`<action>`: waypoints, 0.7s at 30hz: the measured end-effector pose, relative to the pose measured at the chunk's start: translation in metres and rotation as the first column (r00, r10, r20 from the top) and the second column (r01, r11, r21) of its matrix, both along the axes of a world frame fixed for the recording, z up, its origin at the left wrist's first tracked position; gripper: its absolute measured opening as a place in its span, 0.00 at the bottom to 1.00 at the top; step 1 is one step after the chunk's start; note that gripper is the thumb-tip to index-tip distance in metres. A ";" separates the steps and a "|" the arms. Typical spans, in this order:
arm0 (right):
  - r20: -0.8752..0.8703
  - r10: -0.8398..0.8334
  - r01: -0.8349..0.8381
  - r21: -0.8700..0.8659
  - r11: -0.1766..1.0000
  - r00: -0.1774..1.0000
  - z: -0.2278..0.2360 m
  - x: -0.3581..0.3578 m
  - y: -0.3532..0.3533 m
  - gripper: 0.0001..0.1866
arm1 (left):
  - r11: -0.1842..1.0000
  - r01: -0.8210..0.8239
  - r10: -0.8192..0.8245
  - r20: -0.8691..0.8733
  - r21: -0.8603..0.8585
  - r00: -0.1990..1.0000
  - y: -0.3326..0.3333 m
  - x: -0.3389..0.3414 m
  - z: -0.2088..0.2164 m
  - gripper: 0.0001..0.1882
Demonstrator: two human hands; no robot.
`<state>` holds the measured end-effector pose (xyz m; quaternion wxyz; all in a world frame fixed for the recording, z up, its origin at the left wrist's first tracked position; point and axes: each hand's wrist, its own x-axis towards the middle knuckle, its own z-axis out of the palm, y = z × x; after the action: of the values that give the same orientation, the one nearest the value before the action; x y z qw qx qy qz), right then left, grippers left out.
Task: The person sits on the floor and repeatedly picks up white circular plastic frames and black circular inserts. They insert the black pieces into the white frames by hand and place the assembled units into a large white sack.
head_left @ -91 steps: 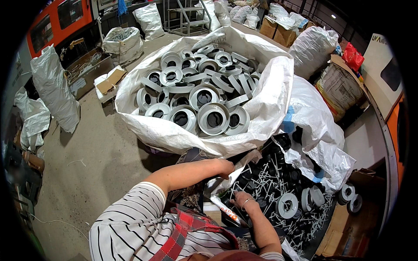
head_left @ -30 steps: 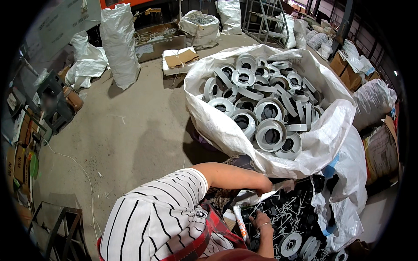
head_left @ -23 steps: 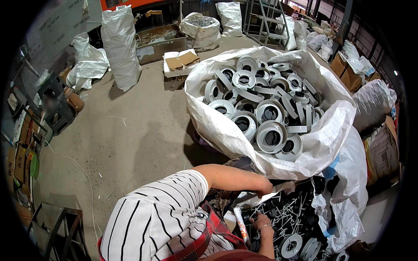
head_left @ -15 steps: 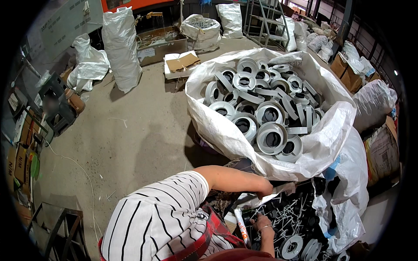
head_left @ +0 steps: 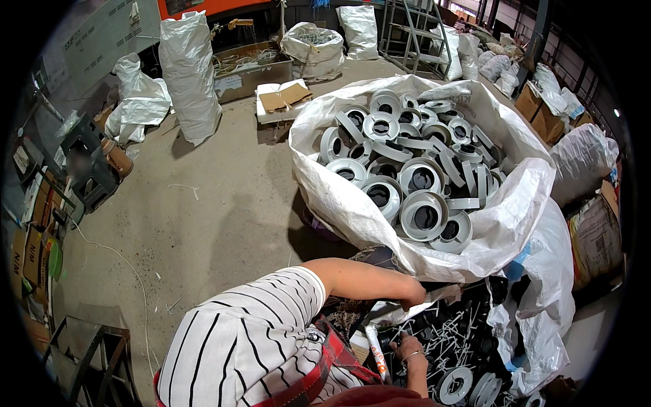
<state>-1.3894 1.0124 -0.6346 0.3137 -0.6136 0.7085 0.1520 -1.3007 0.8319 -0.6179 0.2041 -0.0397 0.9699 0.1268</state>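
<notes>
My left hand [head_left: 411, 297] reaches in from the left, bent down at the wrist over the white lining [head_left: 386, 312] of a sack of parts. Its fingers are curled and mostly turned from sight; what they hold is hidden. Just below it, my right hand [head_left: 409, 348], with a bracelet at the wrist, is closed among dark pieces; what it grips is too small to name. Beside both hands lie black plastic parts [head_left: 424, 329] mixed with thin grey sprue sticks [head_left: 454, 332]. Two grey spool-like flanged rings [head_left: 454, 385] sit at the near end of this heap.
A large white woven sack [head_left: 319, 197] full of grey rings with black centres [head_left: 422, 178] stands right ahead. Crumpled plastic [head_left: 542, 298] hangs at the right. Farther off are a tall white sack [head_left: 186, 81], a metal bin [head_left: 251, 78], a dark stool [head_left: 88, 163] and a metal stair [head_left: 413, 34].
</notes>
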 end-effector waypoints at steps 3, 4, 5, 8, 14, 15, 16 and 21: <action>0.003 0.008 -0.008 -0.019 1.000 1.000 -0.002 -0.001 0.001 0.24 | 1.000 0.006 -0.006 -0.009 -0.004 1.000 0.000 0.000 -0.001 0.20; 0.006 0.007 -0.007 -0.020 1.000 1.000 -0.002 -0.001 0.001 0.24 | 1.000 0.008 -0.008 -0.010 0.000 1.000 0.000 0.001 0.000 0.20; 0.010 0.008 -0.008 -0.020 1.000 1.000 -0.001 0.000 0.001 0.24 | 1.000 0.010 -0.010 -0.010 0.004 1.000 0.000 0.001 0.001 0.21; 0.009 -0.004 0.004 -0.006 1.000 1.000 0.004 0.000 0.000 0.24 | 1.000 0.013 -0.013 -0.006 0.001 1.000 0.000 -0.001 0.003 0.21; -0.001 0.015 -0.015 0.012 1.000 1.000 0.005 0.002 -0.001 0.25 | 0.998 0.055 -0.055 -0.037 0.001 0.998 -0.001 0.001 0.003 0.20; -0.004 0.021 -0.021 0.010 1.000 1.000 0.004 0.001 -0.001 0.25 | 0.998 0.063 -0.063 -0.043 -0.004 0.997 -0.002 0.001 0.002 0.20; -0.007 0.029 -0.028 0.007 1.000 1.000 0.002 0.000 -0.001 0.25 | 0.998 0.069 -0.070 -0.050 -0.010 0.996 -0.002 0.000 -0.001 0.20; -0.011 0.027 -0.027 0.003 1.000 1.000 -0.003 -0.001 -0.001 0.25 | 0.997 0.072 -0.073 -0.050 -0.019 0.996 -0.003 -0.003 -0.009 0.20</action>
<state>-1.3908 1.0115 -0.6379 0.3086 -0.6217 0.7018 0.1607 -1.3034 0.8284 -0.6267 0.1837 -0.0032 0.9766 0.1120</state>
